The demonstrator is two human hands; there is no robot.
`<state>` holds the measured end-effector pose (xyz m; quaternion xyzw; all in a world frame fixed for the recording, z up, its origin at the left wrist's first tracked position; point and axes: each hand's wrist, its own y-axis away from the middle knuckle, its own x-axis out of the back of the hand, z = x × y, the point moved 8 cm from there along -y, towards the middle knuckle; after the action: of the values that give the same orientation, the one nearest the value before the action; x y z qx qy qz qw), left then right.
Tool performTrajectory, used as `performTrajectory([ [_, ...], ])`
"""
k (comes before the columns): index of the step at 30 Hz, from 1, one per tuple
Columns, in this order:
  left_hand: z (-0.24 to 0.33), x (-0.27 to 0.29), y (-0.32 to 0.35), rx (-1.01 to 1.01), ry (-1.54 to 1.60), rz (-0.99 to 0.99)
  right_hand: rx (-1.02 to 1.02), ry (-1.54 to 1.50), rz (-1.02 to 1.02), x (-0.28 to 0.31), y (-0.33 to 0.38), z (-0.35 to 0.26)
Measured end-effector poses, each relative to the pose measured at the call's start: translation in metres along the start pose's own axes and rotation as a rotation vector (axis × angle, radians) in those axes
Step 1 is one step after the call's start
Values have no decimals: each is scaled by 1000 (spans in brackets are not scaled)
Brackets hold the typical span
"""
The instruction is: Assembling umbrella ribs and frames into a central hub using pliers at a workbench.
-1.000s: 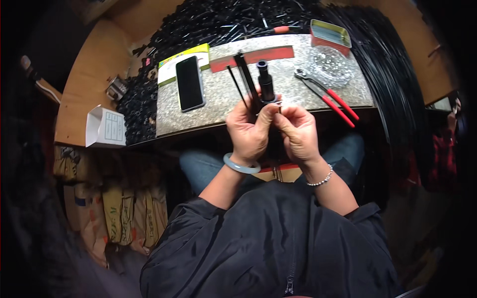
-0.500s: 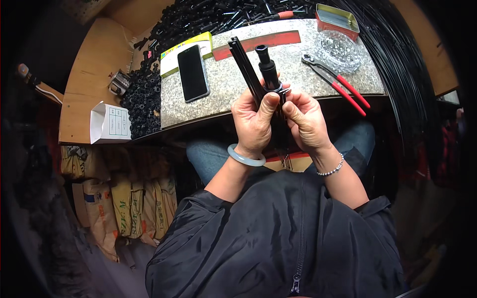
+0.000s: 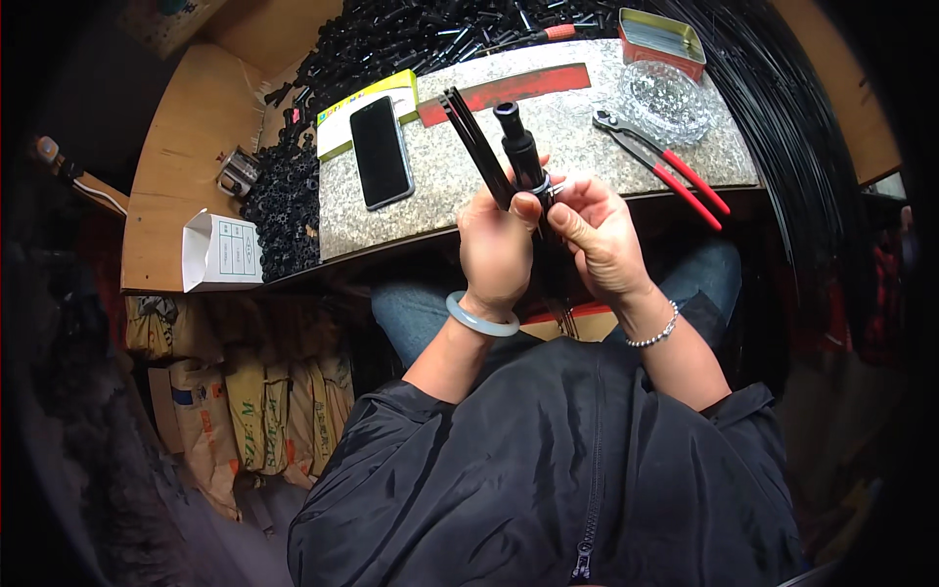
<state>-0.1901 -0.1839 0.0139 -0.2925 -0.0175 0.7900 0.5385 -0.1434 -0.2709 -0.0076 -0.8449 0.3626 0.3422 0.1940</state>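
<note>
Landmark: the grey stone slab (image 3: 587, 127) on your wooden worktop (image 3: 186, 147); every place below is told from it.
Left hand: your left hand (image 3: 497, 249) is clenched around a bundle of thin black rods (image 3: 474, 142), just off the slab's near edge, with the rods slanting up and away over the slab.
Right hand: your right hand (image 3: 599, 235) sits beside the left, touching it, fingers curled about the lower part of the black cylindrical tool (image 3: 521, 152); a small silver ring shows at your fingertips.
Black cylindrical tool: held between both hands, tilted, its round top end over the slab's middle.
Phone: a dark phone (image 3: 380, 152) lies flat on the slab's left part, left of the rods.
Pliers: red-handled pliers (image 3: 665, 166) rest on the slab's right part, handles pointing to its near right corner.
Clear bag: a clear bag of small parts (image 3: 665, 96) lies at the slab's far right, just behind the pliers.
Tin: a red-sided tin (image 3: 661, 37) stands beyond the bag.
Black parts: a heap of small black parts (image 3: 293, 186) is piled left of and behind the slab.
White box: a white box (image 3: 223, 251) sits well left of the slab, at the worktop's near edge.
</note>
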Motion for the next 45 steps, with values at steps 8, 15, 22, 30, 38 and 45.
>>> performTrajectory([
  [8, 4, 2, -2, -33, -66, -13, -47, 13, -68, 2, -5, 2],
  [15, 8, -3, 9, 21, -36, 6, -210, -50, -90, 2, 3, 17],
  [22, 9, -7, -3, -62, -103, -99, -239, -4, -205, -2, -11, 11],
  [30, 21, -2, -24, -52, 135, -147, 104, 822, -136, -7, 14, 23],
  [38, 32, -12, -15, 140, 12, -116, 337, 1008, -178, -17, 29, 25],
  [45, 55, -28, -9, -22, -298, -24, 234, 1116, -187, -21, 30, 9],
])
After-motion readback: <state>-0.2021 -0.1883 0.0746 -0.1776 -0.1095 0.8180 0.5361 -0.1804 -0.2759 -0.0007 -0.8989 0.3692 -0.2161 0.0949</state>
